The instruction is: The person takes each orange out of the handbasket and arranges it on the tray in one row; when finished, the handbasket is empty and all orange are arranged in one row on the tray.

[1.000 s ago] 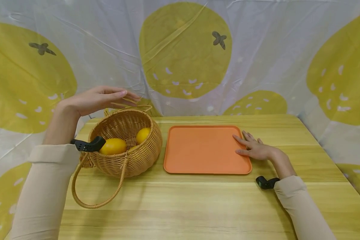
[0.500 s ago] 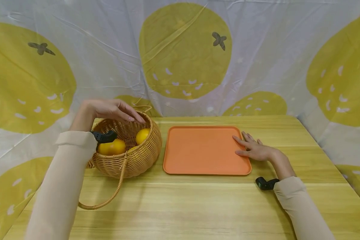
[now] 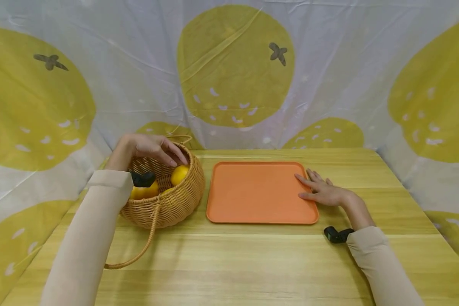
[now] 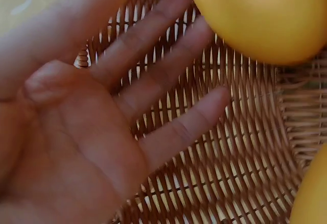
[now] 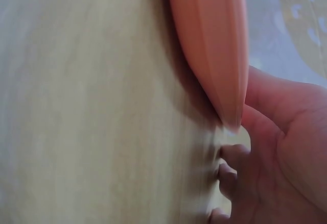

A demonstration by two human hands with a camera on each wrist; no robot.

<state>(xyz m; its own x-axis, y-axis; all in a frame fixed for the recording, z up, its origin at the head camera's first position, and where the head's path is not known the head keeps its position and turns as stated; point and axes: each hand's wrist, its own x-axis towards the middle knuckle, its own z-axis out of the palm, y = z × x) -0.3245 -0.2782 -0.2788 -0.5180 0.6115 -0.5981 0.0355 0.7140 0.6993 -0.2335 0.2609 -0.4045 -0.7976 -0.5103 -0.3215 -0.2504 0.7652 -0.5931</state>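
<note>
Golden-tan woven basket (image 3: pixel 176 199), two yellow-orange fruits (image 3: pixel 179 174) glowing inside. Plain orange tray (image 3: pixel 260 193) on a pale, yellow-streaked wood-grain bench (image 3: pixel 252 263). Behind, a white backdrop (image 3: pixel 145 63) printed with big mustard-yellow fruits, white flecks, dark stems. Beige sleeves (image 3: pixel 88 242).

A staged recording corner rather than a lived-in room: a pale cloth backdrop (image 3: pixel 137 76) printed with large yellow citrus fruit hangs from nine o'clock round through twelve to three, closing off a light wooden worktop (image 3: pixel 233 263). On it stand only a wicker basket (image 3: pixel 176 204) of yellow fruit and an orange tray (image 3: pixel 252 195).
</note>
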